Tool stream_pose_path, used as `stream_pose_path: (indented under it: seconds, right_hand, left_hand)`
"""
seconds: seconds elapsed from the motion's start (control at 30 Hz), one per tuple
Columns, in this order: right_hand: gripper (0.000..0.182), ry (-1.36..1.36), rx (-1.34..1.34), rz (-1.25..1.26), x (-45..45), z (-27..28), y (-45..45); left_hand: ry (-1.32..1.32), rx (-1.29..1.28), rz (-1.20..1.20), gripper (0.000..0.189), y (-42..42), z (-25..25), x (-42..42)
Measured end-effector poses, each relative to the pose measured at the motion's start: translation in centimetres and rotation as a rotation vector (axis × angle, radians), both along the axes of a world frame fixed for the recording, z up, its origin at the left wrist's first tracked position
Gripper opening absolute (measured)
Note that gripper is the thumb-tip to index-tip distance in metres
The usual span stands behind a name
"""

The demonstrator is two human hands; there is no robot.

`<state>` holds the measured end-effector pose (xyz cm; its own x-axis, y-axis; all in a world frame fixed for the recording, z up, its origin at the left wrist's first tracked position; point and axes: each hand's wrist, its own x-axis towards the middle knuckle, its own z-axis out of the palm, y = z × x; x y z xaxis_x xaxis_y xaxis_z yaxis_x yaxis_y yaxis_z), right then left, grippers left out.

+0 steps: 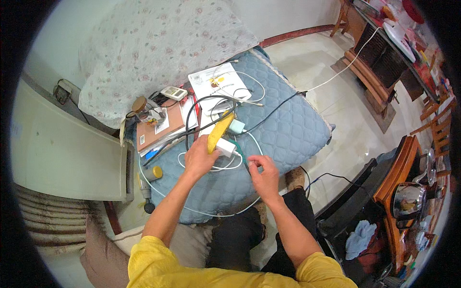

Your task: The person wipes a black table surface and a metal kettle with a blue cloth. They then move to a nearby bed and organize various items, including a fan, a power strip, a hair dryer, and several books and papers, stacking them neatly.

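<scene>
My left hand point(201, 154) grips the near end of a yellow power strip point(219, 132) above the blue quilted cover point(284, 118). A white charger point(226, 147) and a pale charger point(236, 126) are plugged into the strip's right side, each with a white cable. Right of them, my right hand point(264, 174) has its thumb and forefinger at a dark cable point(247, 165) with a green part; whether they hold it cannot be told. A thick black cable point(188, 122) loops around beyond the strip. A white box or booklet point(216, 84) with loose white cables on it lies further back.
At left on the cover are a brown folder point(158, 136), a glass jar point(149, 117) with a cork lid and a white remote-like device point(174, 93). A grey and yellow tool point(146, 190) lies near the edge. A white cable point(345, 68) spans to the cluttered table at right.
</scene>
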<state>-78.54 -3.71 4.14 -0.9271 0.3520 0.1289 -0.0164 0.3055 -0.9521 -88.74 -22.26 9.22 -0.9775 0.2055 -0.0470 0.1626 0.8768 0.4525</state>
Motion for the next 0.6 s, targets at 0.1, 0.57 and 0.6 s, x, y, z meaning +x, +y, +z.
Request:
stream_pose_path:
  seconds: [0.1,0.57,0.6]
  right_hand:
    - [0.023,0.031,0.107,-0.073,-0.2,0.5,0.6]
    - [0.035,0.114,-0.544,-0.274,-1.7,-0.3,2.0]
    - [0.037,0.110,-0.599,-0.273,-1.7,0.0,2.0]
  left_hand:
    - [-0.093,0.107,0.053,0.049,-0.7,0.8,-0.1]
    - [-0.107,0.496,0.019,0.041,4.7,1.5,-2.7]
    - [-0.097,0.466,-0.007,0.043,5.6,1.4,-3.0]
